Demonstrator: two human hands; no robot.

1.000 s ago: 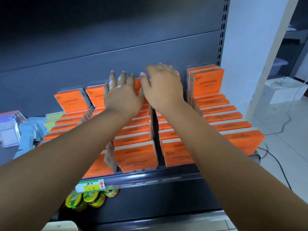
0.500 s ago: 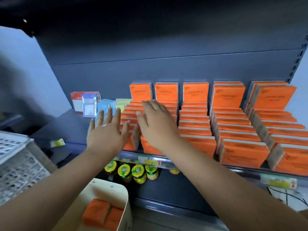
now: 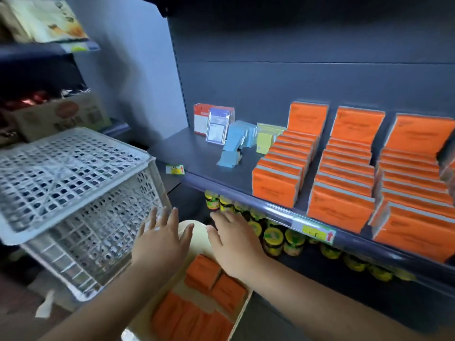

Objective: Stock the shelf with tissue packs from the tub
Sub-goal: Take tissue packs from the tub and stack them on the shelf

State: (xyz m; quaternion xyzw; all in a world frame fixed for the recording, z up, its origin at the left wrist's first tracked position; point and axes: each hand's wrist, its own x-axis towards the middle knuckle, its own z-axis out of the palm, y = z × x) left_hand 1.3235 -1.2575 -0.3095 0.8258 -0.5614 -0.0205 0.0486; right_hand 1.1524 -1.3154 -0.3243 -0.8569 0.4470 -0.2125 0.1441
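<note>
Far left, a side rack holds a cardboard box [image 3: 59, 114] with printed bags on the board above it. Nearer to us two white lattice crates [image 3: 73, 173] sit stacked, the top one bottom-up and tilted over the lower.

Just right of the crates, the left hand [image 3: 160, 243] is palm down with fingers straight and spread wide, holding nothing. It is over the far left rim of the cream tub [image 3: 200, 238]. We cannot tell whether it touches the rim or the crate wall.

The tub is low and near, below the shelf front. Orange tissue packs in the tub [image 3: 204, 270] lie loose, two on top near the far end and a blurred layer toward us.

The right hand [image 3: 236, 244] is palm down over the tub's far right side, its fingers straight and slightly apart, gripping nothing. The heel of the hand is just above the top pack; contact is unclear.

On the dark shelf [image 3: 204, 153] we note:
- a small yellow tag [image 3: 174, 169] at the left corner
- a red-and-white pack [image 3: 200, 119] at the far back
- a clear sleeve [image 3: 218, 129] in front of the pack
- pale blue packs [image 3: 240, 140], some toppled forward
- yellow-green packs [image 3: 267, 139]

Right of those, rows of orange tissue packs on the shelf [image 3: 344, 183] run from the back panel to the front lip. We can see three rows, with a fourth cut off at the frame edge.

A yellow price label [image 3: 318, 233] is on the lip. Yellow-lidded jars [image 3: 273, 239] stand on the level below.
</note>
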